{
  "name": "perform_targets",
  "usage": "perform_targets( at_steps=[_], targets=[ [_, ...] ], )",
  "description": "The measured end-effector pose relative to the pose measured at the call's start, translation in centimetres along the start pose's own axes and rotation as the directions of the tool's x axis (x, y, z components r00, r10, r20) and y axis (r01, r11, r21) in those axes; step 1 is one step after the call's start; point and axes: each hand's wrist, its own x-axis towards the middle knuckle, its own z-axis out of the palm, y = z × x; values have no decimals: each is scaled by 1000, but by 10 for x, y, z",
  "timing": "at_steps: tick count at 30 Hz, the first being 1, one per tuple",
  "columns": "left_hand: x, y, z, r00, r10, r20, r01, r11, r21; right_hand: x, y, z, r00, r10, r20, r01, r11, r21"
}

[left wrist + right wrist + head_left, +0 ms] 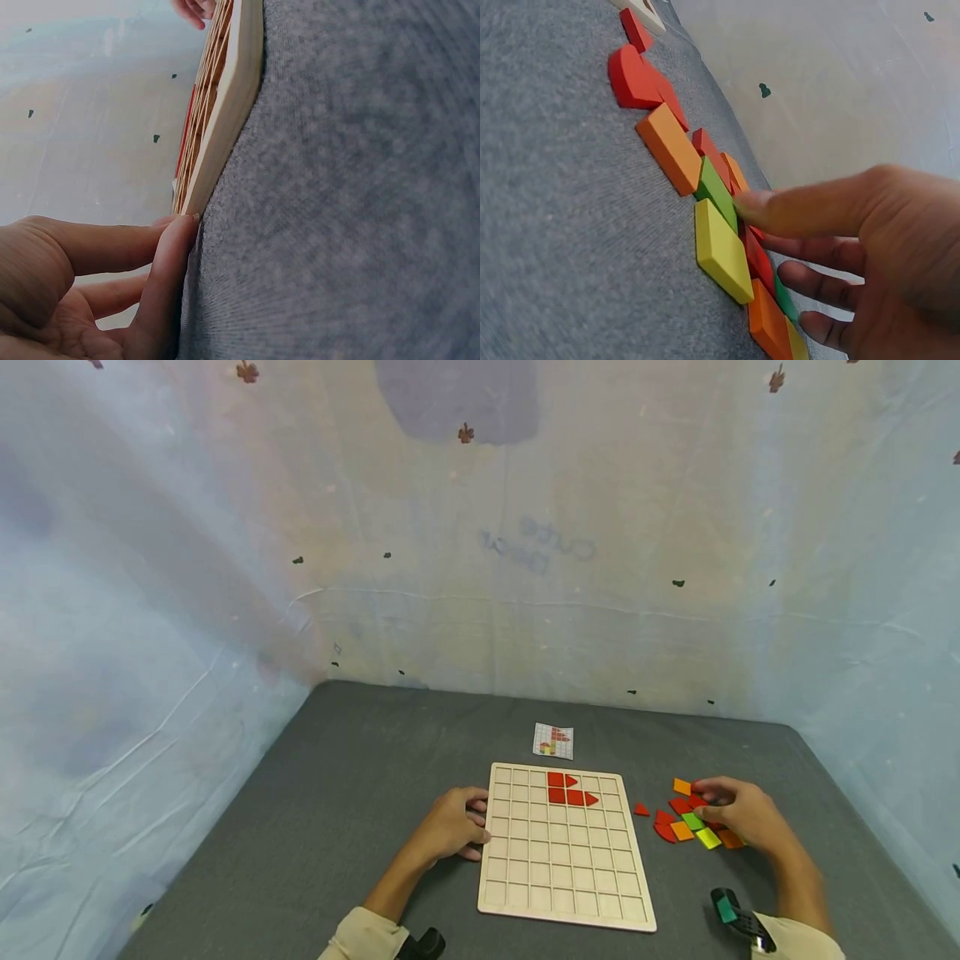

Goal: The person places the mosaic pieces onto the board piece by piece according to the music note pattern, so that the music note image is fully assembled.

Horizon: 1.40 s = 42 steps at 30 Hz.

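A light wooden grid board (555, 860) lies flat, with several red squares (556, 795) and red triangles (591, 798) set in its upper cells. My left hand (453, 825) rests at the board's left edge. In the left wrist view its thumb and fingers touch the wooden rim (225, 124). To the right of the board, my right hand (742, 814) hovers low over a loose group of coloured tiles, thumb and index finger apart. In the right wrist view its thumb is beside a green tile (717, 193) and red pieces; its index fingertip is hidden.
A small printed card (553, 742) showing a coloured grid pattern lies behind the board. Between board and group sits a lone red triangle (641, 809). Yellow (708, 837) and orange tiles (682, 831) lie in the group. A hanging sheet (487, 635) stands behind the grey table (360, 760).
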Motion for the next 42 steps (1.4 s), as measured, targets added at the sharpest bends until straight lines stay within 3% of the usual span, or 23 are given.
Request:
perform_targets(
  at_steps=[20,30,42],
  targets=[
    [-1,2,-1,1000,1,7,-1,1000,-5,2,4,-3,1000,16,-10,-17,994,-108],
    [-1,2,-1,1000,-6,8,6,1000,-10,2,-2,-3,999,14,-32,-16,998,-56],
    [0,2,-1,1000,-4,4,4,1000,-6,7,-29,13,995,-102,-20,101,994,-45]
  ],
)
